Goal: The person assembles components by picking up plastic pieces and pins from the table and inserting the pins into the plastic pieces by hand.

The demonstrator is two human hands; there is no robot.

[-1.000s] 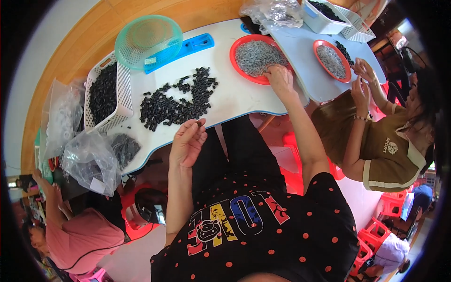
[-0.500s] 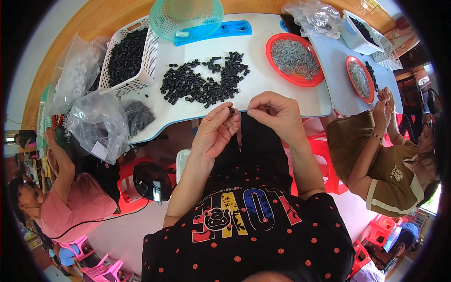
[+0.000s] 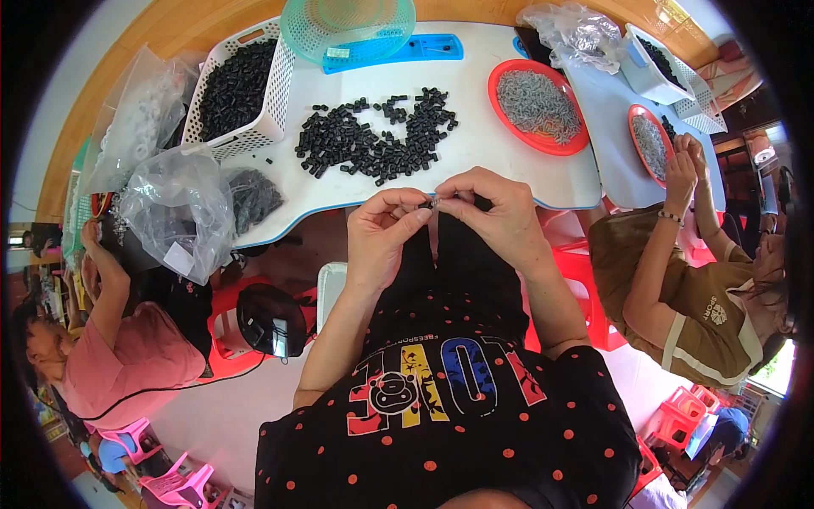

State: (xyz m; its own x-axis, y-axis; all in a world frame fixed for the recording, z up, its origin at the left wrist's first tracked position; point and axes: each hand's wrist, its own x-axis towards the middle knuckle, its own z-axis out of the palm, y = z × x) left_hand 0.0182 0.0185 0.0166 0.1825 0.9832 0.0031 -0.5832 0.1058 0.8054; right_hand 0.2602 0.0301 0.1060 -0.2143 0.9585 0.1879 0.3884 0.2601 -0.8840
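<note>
Starting at the far left, a person in a pink top (image 3: 127,356) sits below the table edge, beside a crumpled clear plastic bag (image 3: 174,212) and a white slotted basket (image 3: 233,89) filled with small black pieces. Moving in, a loose pile of black pieces (image 3: 373,140) lies spread on the white table (image 3: 475,161), with a teal mesh bowl (image 3: 348,25) standing above it at the far edge. Now the centre: the left hand (image 3: 381,233) is pinched narrow, thumb and forefinger closed on a small dark part (image 3: 426,204) held just off the table's near edge, over the lap. The right hand (image 3: 496,212) meets it there, fingertips pinched tight against the same part; what exactly it grips is too small to tell, perhaps a thin piece. Further right, a red dish (image 3: 538,106) holds grey pieces, and a co-worker in an olive top (image 3: 687,305) has both hands raised at a 2nd red dish (image 3: 651,144).
</note>
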